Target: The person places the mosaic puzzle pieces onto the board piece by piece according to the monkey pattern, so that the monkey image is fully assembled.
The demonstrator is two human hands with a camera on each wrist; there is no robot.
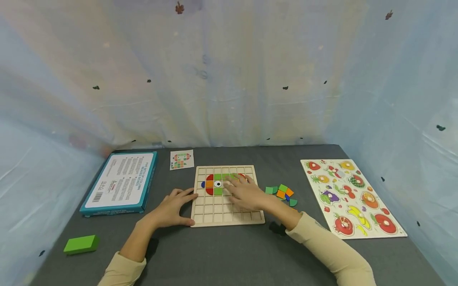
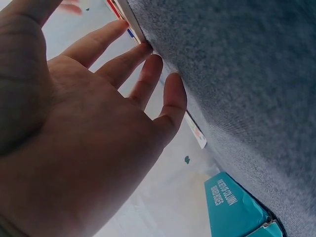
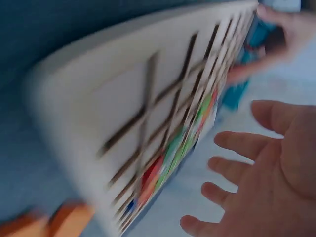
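A wooden grid board [image 1: 209, 218] lies on the dark table, its upper rows partly filled with red, green, orange and blue tiles and an eye tile [image 1: 218, 184]. My left hand [image 1: 167, 210] rests at the board's left edge, thumb near the front corner and fingertips [image 2: 143, 48] against the side. Over the tiled part, my right hand [image 1: 245, 193] is spread with nothing in it and hides some tiles. In the right wrist view its fingers [image 3: 232, 170] are apart and off the grid. Several loose tiles [image 1: 281, 193] lie right of the board.
A printed pattern card [image 1: 181, 159] lies behind the board. To the left are a teal-edged box [image 1: 119, 182] and a green block [image 1: 81, 244]. At right lies a fruit puzzle board [image 1: 352, 198]. Pale sheeting [image 1: 229, 79] hangs behind the table.
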